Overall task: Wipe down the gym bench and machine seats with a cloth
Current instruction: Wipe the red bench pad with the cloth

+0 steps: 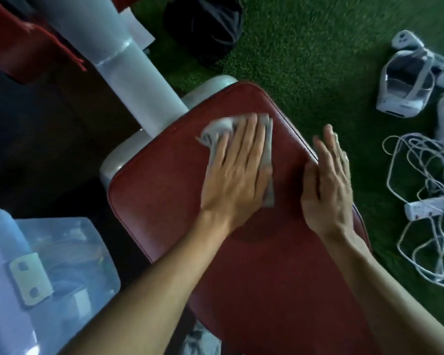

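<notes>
Wiping red bench pad (254, 252) w/ grey cloth (217, 130), pinned flat under left hand (235, 180), fingers straight. Right hand (327, 188) open-palmed on pad's right edge. Seems mid-job; far end, machine seats likely left.

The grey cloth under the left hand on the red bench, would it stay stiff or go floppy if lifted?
Probably floppy: the cloth bunches in soft folds beyond the left hand. It looks thin, so likely light. On the smooth bench it would probably slide easily when pushed.
</notes>
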